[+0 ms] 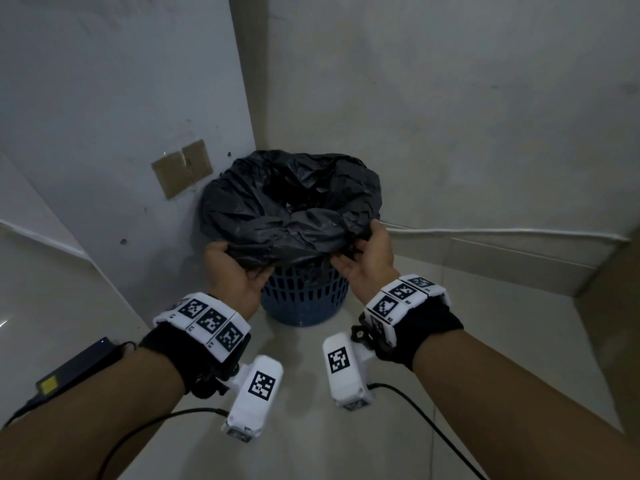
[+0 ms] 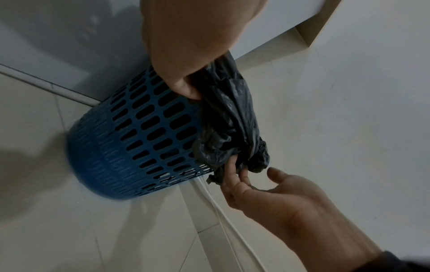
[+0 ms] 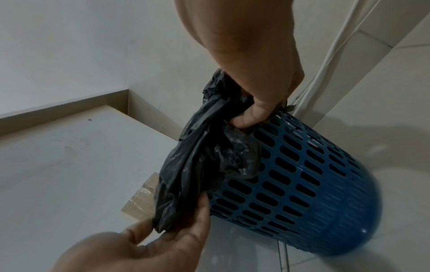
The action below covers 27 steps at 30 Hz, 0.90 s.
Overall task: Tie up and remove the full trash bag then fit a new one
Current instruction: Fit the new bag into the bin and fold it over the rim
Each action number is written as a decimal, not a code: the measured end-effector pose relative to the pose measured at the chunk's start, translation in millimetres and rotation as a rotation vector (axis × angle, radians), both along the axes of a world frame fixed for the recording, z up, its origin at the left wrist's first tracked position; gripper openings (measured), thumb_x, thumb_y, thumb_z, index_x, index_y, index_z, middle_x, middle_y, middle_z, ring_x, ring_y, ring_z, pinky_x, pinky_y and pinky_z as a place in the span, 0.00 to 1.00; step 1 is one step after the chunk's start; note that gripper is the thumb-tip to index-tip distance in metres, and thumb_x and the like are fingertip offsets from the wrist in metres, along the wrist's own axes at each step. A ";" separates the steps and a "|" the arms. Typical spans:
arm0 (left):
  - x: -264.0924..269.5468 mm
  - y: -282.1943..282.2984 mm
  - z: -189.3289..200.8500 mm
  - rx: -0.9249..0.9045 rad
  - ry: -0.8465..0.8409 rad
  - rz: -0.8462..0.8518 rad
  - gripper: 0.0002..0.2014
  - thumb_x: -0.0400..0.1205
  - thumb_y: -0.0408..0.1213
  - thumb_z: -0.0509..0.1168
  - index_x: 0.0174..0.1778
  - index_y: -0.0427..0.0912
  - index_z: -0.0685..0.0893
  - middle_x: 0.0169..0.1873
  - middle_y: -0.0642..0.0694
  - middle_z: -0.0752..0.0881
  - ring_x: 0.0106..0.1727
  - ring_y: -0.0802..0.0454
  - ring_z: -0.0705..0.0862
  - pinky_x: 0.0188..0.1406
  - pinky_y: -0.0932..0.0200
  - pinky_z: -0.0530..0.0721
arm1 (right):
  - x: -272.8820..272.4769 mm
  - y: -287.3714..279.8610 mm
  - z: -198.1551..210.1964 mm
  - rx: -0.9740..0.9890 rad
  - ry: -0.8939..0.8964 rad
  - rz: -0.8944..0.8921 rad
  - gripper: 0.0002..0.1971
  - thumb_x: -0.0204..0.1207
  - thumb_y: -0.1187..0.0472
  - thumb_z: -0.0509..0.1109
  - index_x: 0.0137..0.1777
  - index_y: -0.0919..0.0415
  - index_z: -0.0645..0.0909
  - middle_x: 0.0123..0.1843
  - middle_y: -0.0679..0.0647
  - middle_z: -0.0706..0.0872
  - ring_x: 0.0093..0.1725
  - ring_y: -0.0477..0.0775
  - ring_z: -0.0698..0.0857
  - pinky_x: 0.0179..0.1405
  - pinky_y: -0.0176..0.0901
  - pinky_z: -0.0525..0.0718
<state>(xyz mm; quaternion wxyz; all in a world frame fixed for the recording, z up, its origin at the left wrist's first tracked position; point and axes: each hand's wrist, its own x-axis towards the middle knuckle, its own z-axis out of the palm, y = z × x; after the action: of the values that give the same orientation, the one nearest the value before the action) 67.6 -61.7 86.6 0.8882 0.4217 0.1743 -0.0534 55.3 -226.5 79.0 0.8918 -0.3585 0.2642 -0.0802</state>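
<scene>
Blue slotted bin (image 1: 304, 299) in wall corner, black trash bag (image 1: 291, 206) draped over its rim. Left hand (image 1: 235, 271) grips bag's near edge left of bin front, fingers curled into plastic. Right hand (image 1: 367, 261) on right, fingers hooked under bag fold, thumb on top.

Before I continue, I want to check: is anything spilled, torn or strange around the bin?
No spill or tear shows. Both hands grip the black bag's near edge, pulled off the blue bin.

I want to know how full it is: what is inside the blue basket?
A black trash bag lines the blue basket, its rim gripped by both hands. The bag's contents are hidden in its dark folds.
</scene>
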 end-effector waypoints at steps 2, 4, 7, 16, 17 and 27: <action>0.4 -0.1 1.2 0.009 0.006 -0.037 0.14 0.85 0.39 0.51 0.50 0.41 0.82 0.46 0.42 0.85 0.48 0.46 0.83 0.51 0.52 0.85 | 1.7 -1.5 2.9 0.008 -0.003 -0.025 0.24 0.82 0.50 0.67 0.72 0.63 0.75 0.62 0.60 0.82 0.59 0.64 0.84 0.59 0.57 0.85; 3.3 -1.1 1.5 0.033 0.032 -0.046 0.12 0.86 0.35 0.52 0.46 0.40 0.81 0.44 0.43 0.84 0.46 0.48 0.83 0.48 0.54 0.84 | 4.1 -2.3 4.3 -0.001 0.019 -0.028 0.24 0.80 0.55 0.72 0.71 0.66 0.76 0.61 0.61 0.83 0.59 0.64 0.84 0.59 0.56 0.86; 11.8 0.0 -0.8 0.054 0.049 -0.062 0.11 0.88 0.35 0.53 0.57 0.40 0.80 0.50 0.43 0.83 0.47 0.50 0.82 0.55 0.53 0.81 | 8.6 -2.0 4.6 -0.002 0.059 0.010 0.25 0.77 0.59 0.75 0.72 0.67 0.76 0.66 0.63 0.84 0.57 0.64 0.85 0.54 0.54 0.87; 25.5 9.5 0.3 0.024 0.156 -0.080 0.12 0.89 0.39 0.55 0.52 0.37 0.81 0.48 0.49 0.85 0.55 0.52 0.83 0.59 0.59 0.79 | 14.4 0.2 8.2 -0.076 0.086 0.007 0.13 0.79 0.66 0.72 0.62 0.69 0.81 0.59 0.64 0.86 0.54 0.62 0.86 0.43 0.48 0.89; 27.8 11.0 -1.5 0.086 0.188 -0.088 0.13 0.88 0.43 0.56 0.45 0.40 0.80 0.34 0.50 0.86 0.43 0.55 0.83 0.51 0.64 0.83 | 13.7 1.0 8.8 -0.083 0.084 0.009 0.10 0.79 0.66 0.71 0.59 0.67 0.81 0.59 0.64 0.86 0.53 0.61 0.86 0.41 0.47 0.88; 32.2 6.6 17.9 0.084 0.090 -0.179 0.09 0.87 0.38 0.59 0.48 0.38 0.81 0.72 0.43 0.78 0.42 0.52 0.83 0.43 0.62 0.86 | 9.6 10.8 12.8 -0.138 0.053 0.014 0.06 0.82 0.69 0.67 0.57 0.65 0.79 0.60 0.64 0.85 0.48 0.59 0.85 0.34 0.43 0.85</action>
<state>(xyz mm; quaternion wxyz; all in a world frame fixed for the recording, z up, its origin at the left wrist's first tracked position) 99.8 -55.1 104.6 0.8526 0.4698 0.1778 -0.1440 64.9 -215.7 91.8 0.8583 -0.4227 0.2791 -0.0822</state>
